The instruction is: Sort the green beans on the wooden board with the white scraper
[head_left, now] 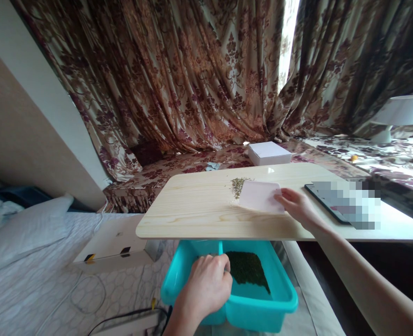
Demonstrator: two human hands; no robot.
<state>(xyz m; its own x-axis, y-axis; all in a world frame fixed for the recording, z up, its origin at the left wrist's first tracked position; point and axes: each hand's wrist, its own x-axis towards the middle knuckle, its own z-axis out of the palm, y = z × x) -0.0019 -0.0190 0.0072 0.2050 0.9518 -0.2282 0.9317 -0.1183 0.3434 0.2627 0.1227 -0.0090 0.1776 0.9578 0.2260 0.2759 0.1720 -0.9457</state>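
My right hand (294, 203) grips the right edge of a flat white plastic scraper (260, 196) with rounded corners, tilted over the wooden tabletop (188, 205). Just beyond the scraper's left edge lies a small loose pile of dried green-brown herb bits (238, 185). Below the table's near edge is a teal two-part bin (280, 284). Dark green crumbled herb (249, 269) covers part of the floor of its right compartment. My left hand (211, 282) is closed over the bin's middle divider, its fingertips hidden. Whatever it holds cannot be made out.
A dark-edged tablet (327, 203), partly blurred out, lies on the table's right side. Behind the table sits a white box (269, 153). On the bed at left are another white box (117, 242), cables and a power strip (129, 324). A lamp (401, 112) stands at far right.
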